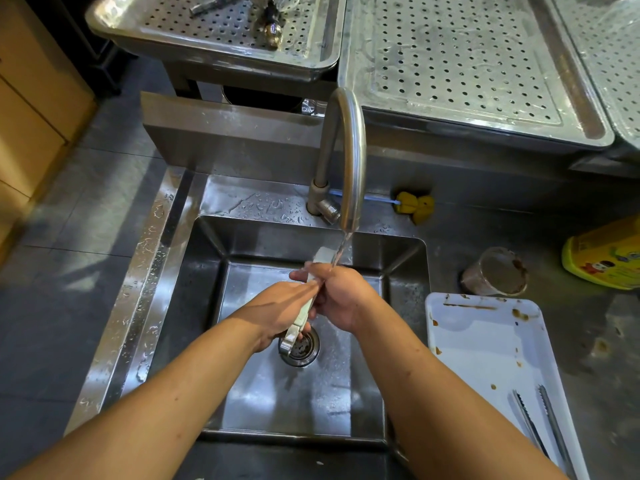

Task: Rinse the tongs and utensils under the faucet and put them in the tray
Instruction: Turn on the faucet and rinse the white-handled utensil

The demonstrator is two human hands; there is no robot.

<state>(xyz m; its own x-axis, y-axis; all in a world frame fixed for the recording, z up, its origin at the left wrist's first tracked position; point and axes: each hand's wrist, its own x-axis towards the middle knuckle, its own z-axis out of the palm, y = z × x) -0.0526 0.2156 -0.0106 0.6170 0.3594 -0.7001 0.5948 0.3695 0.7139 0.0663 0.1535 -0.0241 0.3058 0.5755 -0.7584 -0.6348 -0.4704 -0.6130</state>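
Observation:
Over the steel sink (204,306), both hands hold a pair of metal tongs (302,315) under water running from the curved faucet (348,150). My left hand (277,315) grips the tongs near their hinge end, just above the drain. My right hand (341,296) holds their upper part, where the stream lands. A second pair of tongs (540,424) lies in a stained white tray (478,341) to the right of the sink. At the back left stands a perforated steel tray (311,60) with several utensils (270,19) in it.
A dirty clear cup (497,271) stands behind the white tray. A yellow sponge brush (414,204) lies by the faucet base, and a yellow-green container (606,254) sits at the right edge. Another perforated steel tray (460,64) fills the back right.

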